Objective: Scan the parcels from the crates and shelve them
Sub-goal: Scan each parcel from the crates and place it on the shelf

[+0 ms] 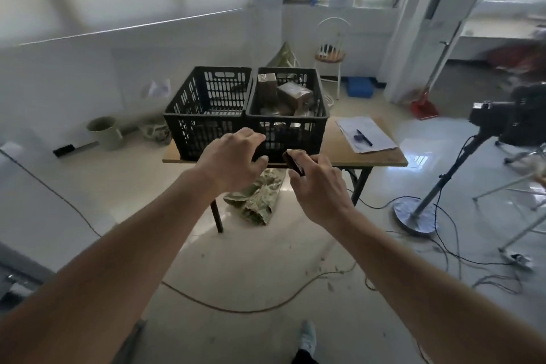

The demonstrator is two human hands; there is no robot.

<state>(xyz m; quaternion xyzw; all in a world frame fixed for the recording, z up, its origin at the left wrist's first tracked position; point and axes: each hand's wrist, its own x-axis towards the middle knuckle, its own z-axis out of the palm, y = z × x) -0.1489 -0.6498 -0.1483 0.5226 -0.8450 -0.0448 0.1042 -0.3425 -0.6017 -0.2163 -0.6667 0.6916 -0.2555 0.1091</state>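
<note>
Head view: left hand (233, 161) outstretched, fingers loosely spread, empty; right hand (320, 186) clutching a dark scanner (293, 161).

Person, head-camera view.

- Left forearm (124, 245): bare from lower left of the frame to the wrist; no sleeve, watch or band visible.
- Left hand (233, 161): bare, no glove, no ring visible.
- Right forearm (428, 284): bare from lower right of the frame to the wrist; no sleeve or wristwear visible.
- Right hand (320, 189): bare, ungloved.
- Shoe (307, 335): pale, light-coloured, at bottom centre.
- Trouser leg (302, 357): dark, at the bottom edge just below the shoe.
</note>
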